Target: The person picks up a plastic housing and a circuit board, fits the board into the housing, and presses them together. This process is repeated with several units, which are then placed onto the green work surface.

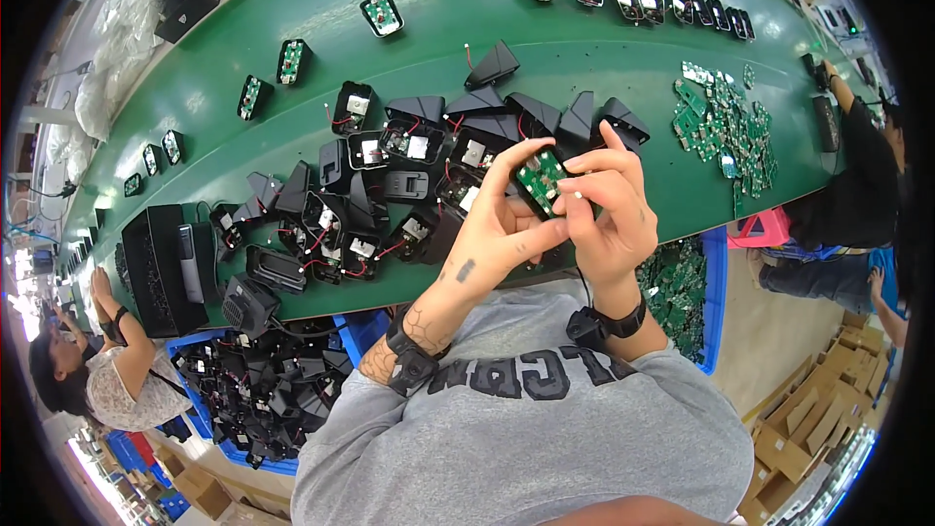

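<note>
nearest us, below our chest in the grey sweatshirt (545, 429), two blue crates stand at the table's near edge: the left crate (265, 466) is heaped with black plastic parts (258, 394), the right crate (718, 297) with green boards (672, 297). we wear black straps on both wrists. above the table edge, our left hand (502, 224) grips a green circuit board (538, 181) with a dark border, index finger curled over its top and thumb reaching under its lower end. our right hand (612, 205) has its fingers bent in, tips meeting at the right edge of the circuit board; a small white spot shows there, and we cannot tell whether those fingers are pinching it.

just past our hands, black housings with red wires (404, 185) lie jumbled across the green table (448, 34). left of them stands a black bin (161, 278); well to the right is a loose pile of green boards (726, 131). farther off, we see a few housings fitted with boards (382, 15) and, to the right, a row of housings (623, 0). at the sides are a person in a light top (131, 390) and a person in black (813, 175).
</note>
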`<state>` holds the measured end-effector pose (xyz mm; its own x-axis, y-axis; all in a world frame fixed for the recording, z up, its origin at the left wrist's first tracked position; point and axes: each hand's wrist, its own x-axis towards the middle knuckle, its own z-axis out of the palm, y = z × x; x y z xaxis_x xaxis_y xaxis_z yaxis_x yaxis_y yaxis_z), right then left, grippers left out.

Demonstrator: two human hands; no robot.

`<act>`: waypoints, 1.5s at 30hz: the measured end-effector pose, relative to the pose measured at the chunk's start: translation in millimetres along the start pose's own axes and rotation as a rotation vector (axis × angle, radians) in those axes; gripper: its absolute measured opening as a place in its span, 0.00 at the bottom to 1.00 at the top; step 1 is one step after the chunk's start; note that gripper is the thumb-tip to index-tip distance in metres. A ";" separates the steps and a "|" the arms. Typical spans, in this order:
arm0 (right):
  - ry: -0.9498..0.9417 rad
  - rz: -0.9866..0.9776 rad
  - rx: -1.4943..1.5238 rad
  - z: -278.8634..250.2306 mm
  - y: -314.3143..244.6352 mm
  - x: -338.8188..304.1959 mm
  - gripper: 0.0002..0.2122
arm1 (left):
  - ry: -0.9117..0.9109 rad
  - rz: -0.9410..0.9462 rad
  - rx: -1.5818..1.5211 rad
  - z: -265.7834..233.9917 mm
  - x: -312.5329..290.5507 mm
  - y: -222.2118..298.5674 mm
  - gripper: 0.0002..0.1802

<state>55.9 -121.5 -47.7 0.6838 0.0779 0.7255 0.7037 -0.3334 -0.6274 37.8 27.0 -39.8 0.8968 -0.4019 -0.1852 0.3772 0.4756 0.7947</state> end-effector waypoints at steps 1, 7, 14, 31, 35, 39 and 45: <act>0.016 -0.011 -0.020 1.5 0.4 0.5 0.07 | 0.058 0.062 -0.066 4.0 0.0 -7.0 0.40; -0.208 0.027 -0.016 -9.9 1.9 4.9 0.04 | 0.111 0.088 0.017 -5.0 -5.5 7.2 0.25; -0.307 0.045 -0.211 -7.5 -12.6 10.0 0.02 | 0.197 0.330 0.027 -2.6 -13.2 3.4 0.25; -0.426 0.071 -0.053 -7.6 -10.6 -1.4 0.05 | 0.294 0.369 0.524 -6.6 -24.0 -4.2 0.25; -0.519 0.062 -0.077 -8.7 -10.4 3.9 0.05 | 0.318 0.386 0.540 -12.2 -21.7 -6.6 0.24; -0.546 0.175 -0.036 -11.0 -12.8 2.5 0.04 | 0.320 0.364 0.629 -9.5 -19.7 -7.0 0.24; -0.484 0.316 -0.060 -15.6 -20.4 3.6 0.06 | 0.330 0.431 0.823 -6.5 -19.2 -7.3 0.23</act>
<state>40.9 -129.0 -27.9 0.8791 0.3820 0.2852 0.4488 -0.4615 -0.7653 19.4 36.3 -45.9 0.9865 -0.0238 0.1619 -0.1633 -0.2130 0.9633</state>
